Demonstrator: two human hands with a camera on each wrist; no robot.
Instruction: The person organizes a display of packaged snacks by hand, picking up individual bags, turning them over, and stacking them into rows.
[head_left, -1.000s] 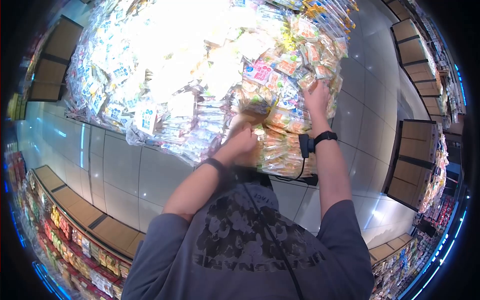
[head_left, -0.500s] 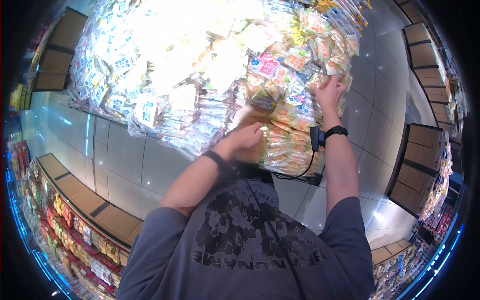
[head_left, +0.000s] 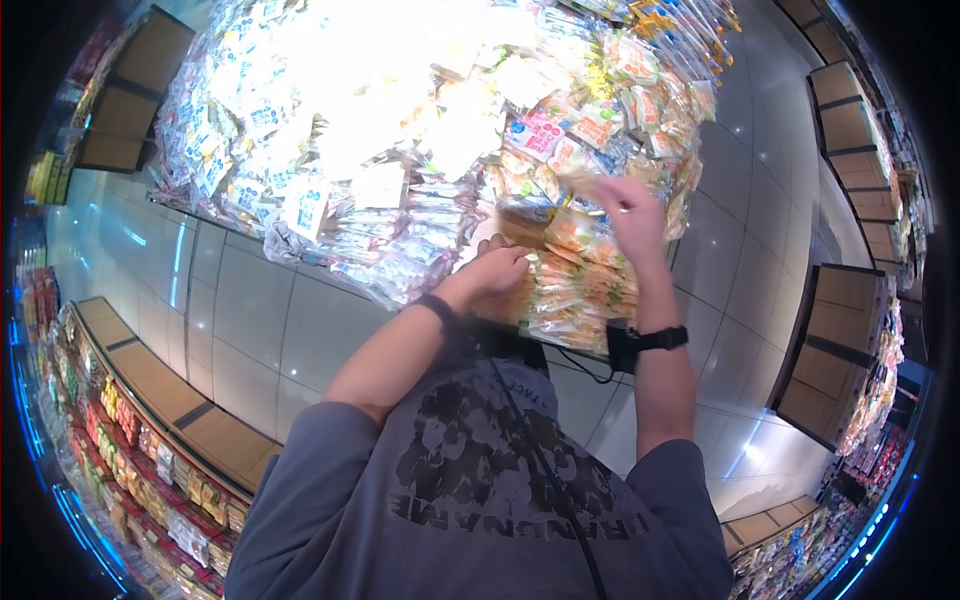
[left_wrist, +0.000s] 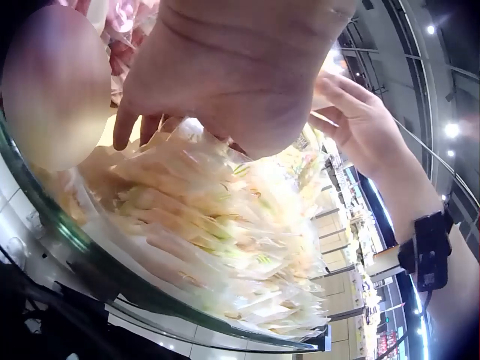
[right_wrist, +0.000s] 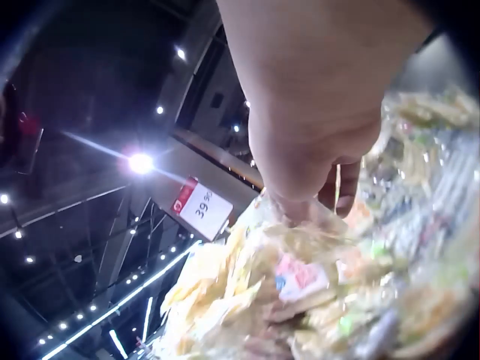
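Observation:
My left hand (head_left: 492, 275) rests low over the near edge of the display, beside a row of upright clear snack packets (head_left: 572, 310) with orange and green print. In the left wrist view its fingers (left_wrist: 127, 129) point down at the tops of these packets (left_wrist: 217, 225); the thumb is hidden there. Blurred by motion, my right hand (head_left: 637, 215) hangs above the orange-printed packets, its fingers pinching a pale clear snack packet (head_left: 582, 184). Below it in the right wrist view lie loose packets and a pink-and-white label (right_wrist: 301, 277).
A large heap of bagged snacks (head_left: 250, 120) spreads across the display, washed out by bright light in the middle. A price sign (right_wrist: 204, 210) stands behind it. Tiled floor (head_left: 330, 320) runs around, with wooden-fronted shelves (head_left: 825, 345) at both sides. A cable (head_left: 530, 430) hangs down my shirt.
My right hand has come from the right edge of the heap leftward and toward me, with a packet in its fingers. My left hand stays by the upright row.

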